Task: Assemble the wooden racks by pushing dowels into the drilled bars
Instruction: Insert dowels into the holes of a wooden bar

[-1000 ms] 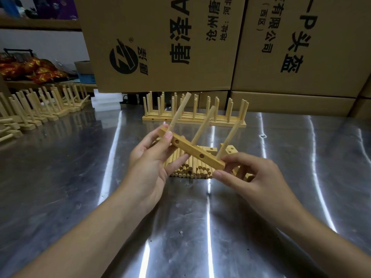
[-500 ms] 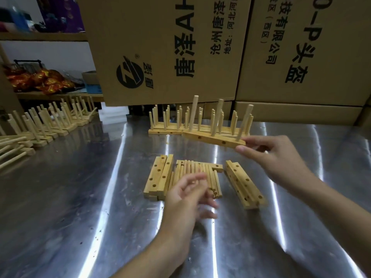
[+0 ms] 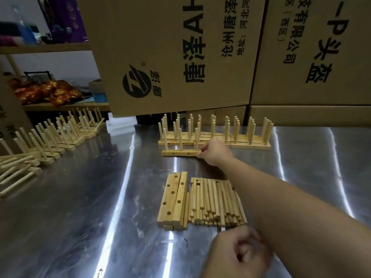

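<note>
My right hand (image 3: pixel 214 151) reaches far forward and pinches the right end of a rack (image 3: pixel 180 152), a short drilled bar with three upright dowels. The bar sits on the steel table (image 3: pixel 80 217), just in front of a row of finished racks (image 3: pixel 216 137). Nearer to me lie a stack of drilled bars (image 3: pixel 173 201) and, to its right, a pile of loose dowels (image 3: pixel 214 201). My right forearm crosses over the pile's right side. My left hand (image 3: pixel 239 255) is blurred at the bottom, just short of the dowels, fingers loosely curled, nothing seen in it.
More finished racks (image 3: pixel 50 141) stand in rows along the table's left side, some tipped over. Large cardboard boxes (image 3: pixel 180 57) wall off the back of the table. A shelf with red packets (image 3: pixel 46 93) is at the far left.
My right hand carried the three-dowel rack forward and left and set it down before the finished row. My left hand let go of it, passed over the dowel pile and drew back toward me.
</note>
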The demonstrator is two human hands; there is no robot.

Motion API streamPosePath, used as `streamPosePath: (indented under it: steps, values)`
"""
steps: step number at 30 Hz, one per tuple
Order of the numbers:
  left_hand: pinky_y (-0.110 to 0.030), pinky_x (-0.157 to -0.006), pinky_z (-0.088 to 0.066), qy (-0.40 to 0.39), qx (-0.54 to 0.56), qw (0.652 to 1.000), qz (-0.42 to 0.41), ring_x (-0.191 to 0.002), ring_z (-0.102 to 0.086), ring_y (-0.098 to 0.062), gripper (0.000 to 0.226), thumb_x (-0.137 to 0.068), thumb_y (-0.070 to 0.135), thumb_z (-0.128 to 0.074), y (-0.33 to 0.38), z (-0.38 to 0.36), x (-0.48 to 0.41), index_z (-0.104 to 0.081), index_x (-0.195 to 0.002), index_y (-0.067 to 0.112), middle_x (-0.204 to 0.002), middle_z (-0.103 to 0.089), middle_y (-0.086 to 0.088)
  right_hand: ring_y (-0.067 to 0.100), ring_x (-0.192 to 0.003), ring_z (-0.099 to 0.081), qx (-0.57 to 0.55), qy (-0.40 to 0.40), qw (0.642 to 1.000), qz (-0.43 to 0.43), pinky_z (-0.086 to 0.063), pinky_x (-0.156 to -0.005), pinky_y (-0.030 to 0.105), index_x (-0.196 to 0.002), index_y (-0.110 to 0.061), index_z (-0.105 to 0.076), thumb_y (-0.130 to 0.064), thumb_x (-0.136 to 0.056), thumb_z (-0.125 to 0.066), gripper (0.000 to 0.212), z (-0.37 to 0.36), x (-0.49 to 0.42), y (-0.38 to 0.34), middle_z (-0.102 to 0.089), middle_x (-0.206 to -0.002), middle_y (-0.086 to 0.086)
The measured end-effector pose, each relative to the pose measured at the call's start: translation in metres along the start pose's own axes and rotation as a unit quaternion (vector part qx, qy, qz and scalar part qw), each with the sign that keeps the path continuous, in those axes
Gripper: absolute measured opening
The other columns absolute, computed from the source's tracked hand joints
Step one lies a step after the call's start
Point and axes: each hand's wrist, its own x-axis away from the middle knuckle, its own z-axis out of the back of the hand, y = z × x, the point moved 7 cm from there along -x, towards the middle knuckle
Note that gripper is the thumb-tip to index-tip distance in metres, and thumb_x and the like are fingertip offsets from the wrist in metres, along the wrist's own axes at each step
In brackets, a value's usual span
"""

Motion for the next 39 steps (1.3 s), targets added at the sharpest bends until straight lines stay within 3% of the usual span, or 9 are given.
streamPosePath:
  steps: [3,5,8,15,24,28,32,36,39]
  values:
    - [-0.020,-0.059,-0.026,0.028,-0.011,0.999,-0.010,-0.053,-0.038,-0.005,0.041,-0.089,0.017,-0.059,0.003,0.002,-0.001,-0.063,-0.057,0.042,-0.048,-0.037,0.008,0.021,-0.101,-0.068,0.027,0.031,0.999,-0.029,-0.060,-0.090,0.041,-0.111,-0.024,-0.077,-0.034,-0.094,-0.079,0.020,-0.003,-0.020,0.008,-0.072,-0.104,-0.001]
    - [-0.023,-0.063,-0.027,0.020,-0.018,1.000,-0.004,-0.058,-0.040,-0.010,0.048,-0.092,0.012,-0.057,-0.003,0.006,-0.004,-0.064,-0.059,0.045,-0.054,-0.039,0.001,0.019,-0.092,-0.068,0.038,0.048,0.997,-0.036,-0.059,-0.078,0.038,-0.103,-0.025,-0.077,-0.037,-0.092,-0.080,0.017,-0.002,-0.028,0.010,-0.071,-0.095,-0.003]
    - [-0.016,-0.059,-0.029,0.002,-0.002,1.000,0.023,-0.052,-0.039,-0.006,0.053,-0.098,0.008,-0.061,-0.016,0.010,-0.008,-0.068,-0.060,0.043,-0.049,-0.037,0.008,0.019,-0.086,-0.066,0.075,0.061,0.994,-0.042,-0.053,-0.066,0.033,-0.100,-0.025,-0.075,-0.039,-0.091,-0.081,0.018,-0.003,-0.034,0.011,-0.069,-0.092,-0.003]
    - [-0.017,-0.057,-0.030,0.009,0.018,0.999,0.030,-0.052,-0.044,-0.001,0.055,-0.105,0.005,-0.056,-0.027,0.035,-0.034,-0.072,-0.066,0.042,-0.052,-0.054,0.012,0.021,-0.084,-0.066,0.095,0.079,0.991,-0.051,-0.049,-0.064,0.033,-0.098,-0.025,-0.070,-0.033,-0.087,-0.082,0.017,0.007,-0.040,0.019,-0.068,-0.089,-0.003]
    - [-0.011,-0.054,-0.032,0.009,0.017,0.999,0.049,-0.048,-0.042,-0.001,0.061,-0.104,0.001,-0.056,-0.026,0.044,-0.038,-0.062,-0.055,0.037,-0.047,-0.038,0.009,0.021,-0.088,-0.065,0.081,0.135,0.987,-0.024,-0.048,-0.066,0.033,-0.099,-0.024,-0.073,-0.034,-0.089,-0.084,0.018,0.006,-0.034,0.010,-0.069,-0.093,-0.001]
    - [-0.011,-0.054,-0.033,0.010,0.023,0.998,0.064,-0.048,-0.045,-0.001,0.052,-0.105,-0.003,-0.046,-0.033,0.042,-0.038,-0.060,-0.064,0.024,-0.048,-0.042,0.008,0.022,-0.091,-0.067,0.103,0.162,0.981,-0.024,-0.053,-0.073,0.034,-0.100,-0.022,-0.076,-0.025,-0.093,-0.081,0.010,0.007,-0.034,0.006,-0.071,-0.095,0.000]
    - [-0.013,-0.056,-0.030,0.045,-0.007,0.998,0.033,-0.050,-0.043,-0.002,0.050,-0.101,0.005,-0.048,-0.039,0.038,-0.040,-0.059,-0.061,0.033,-0.049,-0.040,0.009,0.020,-0.088,-0.065,0.097,0.161,0.982,-0.013,-0.054,-0.073,0.034,-0.101,-0.022,-0.075,-0.026,-0.094,-0.080,0.009,0.005,-0.039,0.003,-0.069,-0.092,-0.001]
    - [-0.020,-0.058,-0.023,0.067,-0.042,0.997,0.005,-0.053,-0.035,-0.005,0.029,-0.084,0.026,-0.045,-0.026,0.034,-0.042,-0.054,-0.060,0.040,-0.051,-0.033,0.008,0.019,-0.088,-0.063,0.093,0.158,0.983,-0.006,-0.049,-0.070,0.033,-0.101,-0.025,-0.072,-0.029,-0.093,-0.081,0.012,0.002,-0.044,0.000,-0.067,-0.093,-0.002]
    - [-0.018,-0.056,-0.023,0.066,-0.081,0.994,-0.009,-0.051,-0.037,-0.003,0.041,-0.094,0.015,-0.045,-0.033,0.034,-0.046,-0.056,-0.062,0.037,-0.052,-0.036,0.008,0.021,-0.089,-0.064,0.100,0.150,0.984,0.002,-0.051,-0.071,0.034,-0.101,-0.025,-0.071,-0.029,-0.093,-0.081,0.013,-0.002,-0.047,-0.004,-0.068,-0.093,-0.002]
